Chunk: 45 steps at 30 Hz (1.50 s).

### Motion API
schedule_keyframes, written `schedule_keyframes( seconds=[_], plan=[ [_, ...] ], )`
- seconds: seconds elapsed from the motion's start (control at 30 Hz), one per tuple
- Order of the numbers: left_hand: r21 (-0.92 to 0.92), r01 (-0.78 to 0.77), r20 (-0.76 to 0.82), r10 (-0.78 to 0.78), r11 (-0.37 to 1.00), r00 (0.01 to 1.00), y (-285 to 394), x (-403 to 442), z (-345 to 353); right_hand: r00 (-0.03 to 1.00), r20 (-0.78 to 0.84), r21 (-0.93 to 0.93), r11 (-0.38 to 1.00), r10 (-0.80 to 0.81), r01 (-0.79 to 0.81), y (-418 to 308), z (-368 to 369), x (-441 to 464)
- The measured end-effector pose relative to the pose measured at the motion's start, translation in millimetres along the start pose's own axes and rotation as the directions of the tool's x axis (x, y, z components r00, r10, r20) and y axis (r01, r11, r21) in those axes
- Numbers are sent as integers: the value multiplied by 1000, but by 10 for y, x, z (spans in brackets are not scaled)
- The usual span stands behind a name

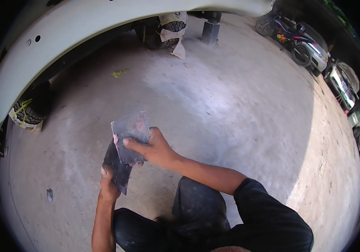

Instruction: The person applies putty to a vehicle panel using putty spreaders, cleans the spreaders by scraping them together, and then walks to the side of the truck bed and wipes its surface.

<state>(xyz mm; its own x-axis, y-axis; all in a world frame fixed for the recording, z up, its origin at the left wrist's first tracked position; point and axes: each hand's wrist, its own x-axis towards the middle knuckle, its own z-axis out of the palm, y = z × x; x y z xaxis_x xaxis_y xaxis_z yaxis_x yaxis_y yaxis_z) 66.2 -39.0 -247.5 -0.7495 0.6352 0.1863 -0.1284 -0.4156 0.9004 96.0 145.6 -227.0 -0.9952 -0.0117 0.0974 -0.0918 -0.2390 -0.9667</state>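
Observation:
My right hand [159,150] grips a grey, flat rectangular putty spreader [130,129], its thumb laid across the face. Pinkish paste is smeared near the spreader's upper right corner and along its left edge. Below and to the left, my left hand [109,187] is closed on a dark flat plate [122,173], with the thumb on its left side. The spreader overlaps the upper part of the plate, hiding some of it. Whether the two pieces touch, I cannot tell. Both are held above the concrete floor [213,113], in front of my bent knees.
A pale vehicle body panel [41,46] arches across the upper left. Under it are partly covered tyres [28,113] and a dark block [210,32]. A yellowish scrap [120,73] and a small grey object [49,195] lie on the floor. A motorcycle [289,40] stands by parked cars.

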Motion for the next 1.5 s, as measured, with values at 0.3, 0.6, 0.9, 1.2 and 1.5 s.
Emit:
schedule_keyframes(
  seconds=[0.3, 0.6, 0.9, 1.2, 1.5],
  plan=[
    [109, 112, -49, -107, 988, 993, 34, -39, -133, 995, 64, 73, 994, 78, -83, -87, 36, 15],
    [236, 203, -82, -188, 950, 979, 232, -153, -87, 981, 196, -134, 991, 9, 17, -135, 196, -126],
    [447, 79, -317, 75, 891, 945, 473, -67, -202, 889, -457, 360, 909, -26, 212, -53, -137, 197],
    [589, 87, -265, 90, 803, 960, 57, 82, -223, 999, -4, 232, 972, 41, -39, 82, 71, 97],
    [596, 58, -365, 206, 801, 908, 230, 35, 10, 986, 115, -79, 990, 123, -115, 126, 2, 75]
  ],
)
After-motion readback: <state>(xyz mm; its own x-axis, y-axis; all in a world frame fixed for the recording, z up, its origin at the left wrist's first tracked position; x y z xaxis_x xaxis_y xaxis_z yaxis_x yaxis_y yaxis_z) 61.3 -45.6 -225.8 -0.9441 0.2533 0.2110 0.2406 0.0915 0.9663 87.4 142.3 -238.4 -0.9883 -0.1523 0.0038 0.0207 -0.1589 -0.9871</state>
